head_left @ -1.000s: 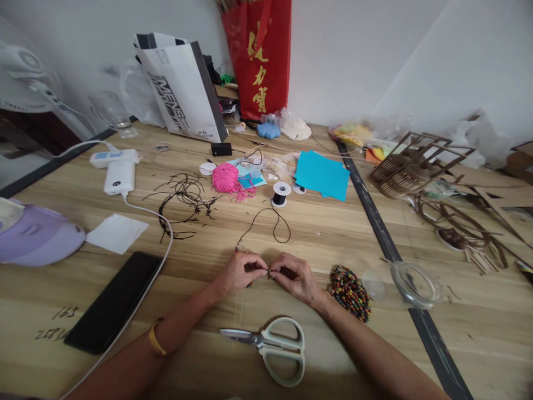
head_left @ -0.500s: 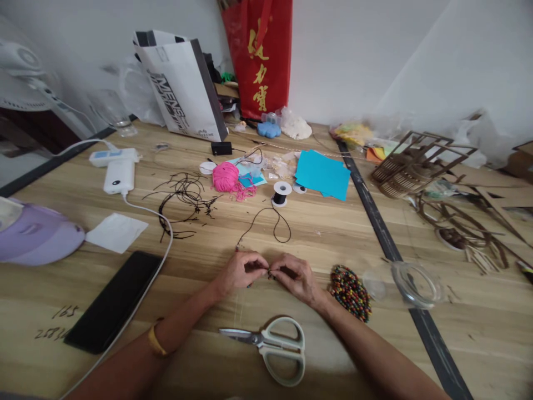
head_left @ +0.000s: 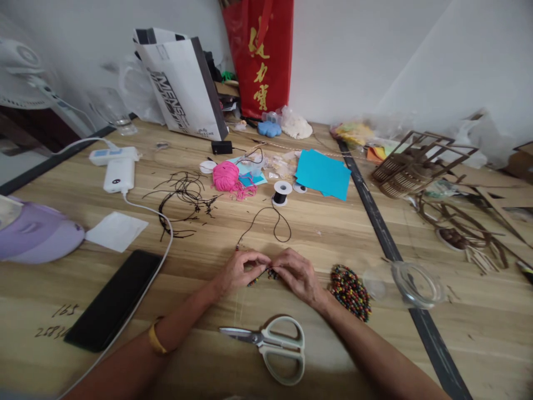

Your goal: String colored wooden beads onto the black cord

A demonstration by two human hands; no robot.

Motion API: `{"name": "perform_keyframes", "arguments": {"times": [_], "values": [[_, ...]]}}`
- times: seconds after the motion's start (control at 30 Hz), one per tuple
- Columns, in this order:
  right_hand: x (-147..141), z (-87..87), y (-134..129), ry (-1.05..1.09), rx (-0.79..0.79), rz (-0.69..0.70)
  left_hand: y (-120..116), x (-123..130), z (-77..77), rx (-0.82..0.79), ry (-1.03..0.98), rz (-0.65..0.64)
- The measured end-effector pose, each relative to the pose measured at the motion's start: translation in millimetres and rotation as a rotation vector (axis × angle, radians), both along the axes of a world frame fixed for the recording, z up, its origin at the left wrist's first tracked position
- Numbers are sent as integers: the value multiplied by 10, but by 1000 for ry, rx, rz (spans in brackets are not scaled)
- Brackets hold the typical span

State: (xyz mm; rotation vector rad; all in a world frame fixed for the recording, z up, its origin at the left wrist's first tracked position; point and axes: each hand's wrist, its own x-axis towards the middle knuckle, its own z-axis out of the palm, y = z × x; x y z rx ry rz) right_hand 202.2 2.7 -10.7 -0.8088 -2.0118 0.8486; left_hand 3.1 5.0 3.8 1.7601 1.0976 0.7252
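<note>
My left hand (head_left: 245,269) and my right hand (head_left: 296,273) meet above the middle of the table, fingertips nearly touching. Each pinches a thin dark cord strung with small coloured beads (head_left: 252,281); part of it hangs below the fingers. From a black-wound spool (head_left: 281,193) a dark cord (head_left: 287,225) loops down to near my left hand. Scissors with pale handles (head_left: 266,343) lie partly open below my hands. A pile of multicoloured beads (head_left: 350,293) rests beside my right forearm.
Pink yarn (head_left: 226,176), loose black cords (head_left: 183,194) and blue sheets (head_left: 322,173) lie farther back. A black phone (head_left: 114,300) and white cable are at left. Clear round container (head_left: 417,284) and wooden basket (head_left: 406,172) stand at right.
My pinched fingertips have shifted slightly up and to the right. More of the small beads now show below them.
</note>
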Motion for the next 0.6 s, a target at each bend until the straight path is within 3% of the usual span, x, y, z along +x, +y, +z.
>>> {"name": "perform_keyframes", "arguments": {"times": [0.23, 0.43, 0.6], "values": [[1, 4, 1, -15, -15, 26, 15, 11, -21, -25, 9, 3], [67, -33, 90, -28, -64, -169, 17, 8, -56, 11, -2, 69], [84, -62, 135, -119, -86, -146, 14, 13, -44, -6, -16, 94]]}}
